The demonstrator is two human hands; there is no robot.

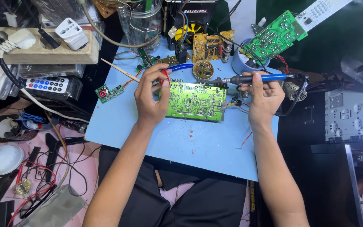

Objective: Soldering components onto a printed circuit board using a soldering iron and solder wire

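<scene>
**Green board lies crosswise between two hands, iron tip at its far right corner**

The flat green rectangular printed circuit board (194, 101) lies solder side up on the pale blue work mat (190, 143), its long axis running left to right across the scene. It sits directly between the hands — the left hand (150, 98) at its left short edge, the right hand (263, 98) just beyond its right short edge.

The left hand is clenched around a red-and-blue-handled hand tool (177, 68), seemingly small pliers or cutters, whose blue handle juts to the right over the board's far left corner; the heel of this hand touches or overlaps the board's left edge. The right hand grips the blue-handled soldering iron (253, 78) with fingers curled about the handle. The iron lies nearly parallel to the board's long axis, tip pointing left, reaching the far right corner — whether the tip touches cannot be told.

Both hands are about equally near the board; the left is the one in contact.

Farther off lie a small yellow circuit board (206, 46), a round blue tape roll (242, 61) and a larger green circuit board (276, 38) at far right. A beige power strip (38, 52) sits at far left, with a small remote control (47, 85) just nearer.
</scene>
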